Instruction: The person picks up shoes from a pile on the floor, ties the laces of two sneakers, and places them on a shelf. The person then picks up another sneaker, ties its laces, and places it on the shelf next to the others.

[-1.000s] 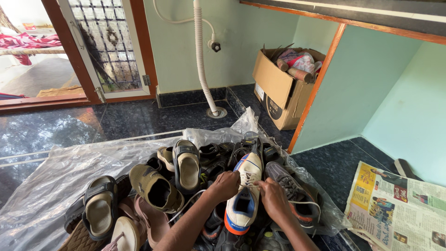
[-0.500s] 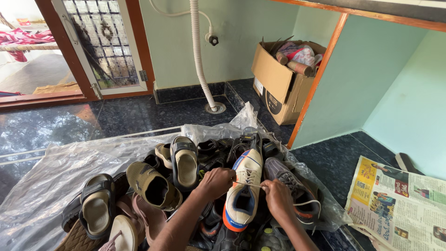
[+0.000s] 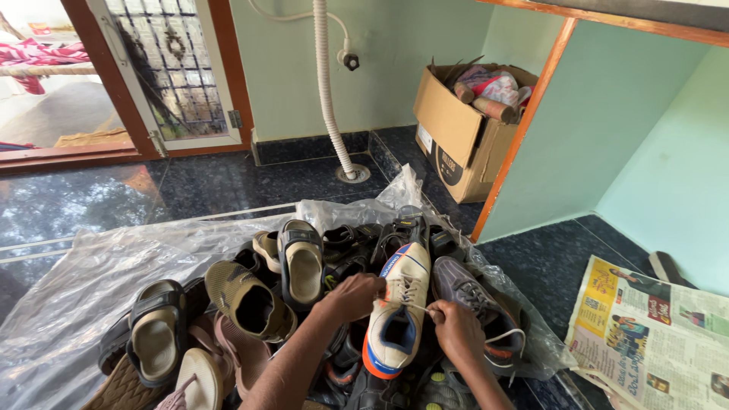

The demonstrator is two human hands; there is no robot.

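The white sports shoe (image 3: 399, 311), with its orange heel and blue lining, lies in the lower middle of the frame on top of a heap of footwear, toe pointing away and the opening facing up. The left hand (image 3: 351, 296) is closed at the left side of the shoe near the lacing, and the right hand (image 3: 458, 330) is closed on the white lace (image 3: 414, 307), which runs tight between both hands across the tongue. Judging from its look, the shoe is light, with a soft upper that gives under pressure and a stiffer sole and heel; the lace is thin and limp, so it seems best pinched near its end between thumb and forefinger, while the shoe itself is steadier when held by the sole edge or the heel. The heap under it is uneven, so the shoe may tip if pressed on one side. Just right of it lies a grey sneaker (image 3: 474, 300), to the left an olive shoe (image 3: 247, 300) and a beige sandal (image 3: 302, 262). All rest on a clear plastic sheet (image 3: 83, 304) over the dark floor (image 3: 91, 201). A newspaper (image 3: 653, 334) lies at the lower right, a cardboard box (image 3: 467, 129) at the upper right.
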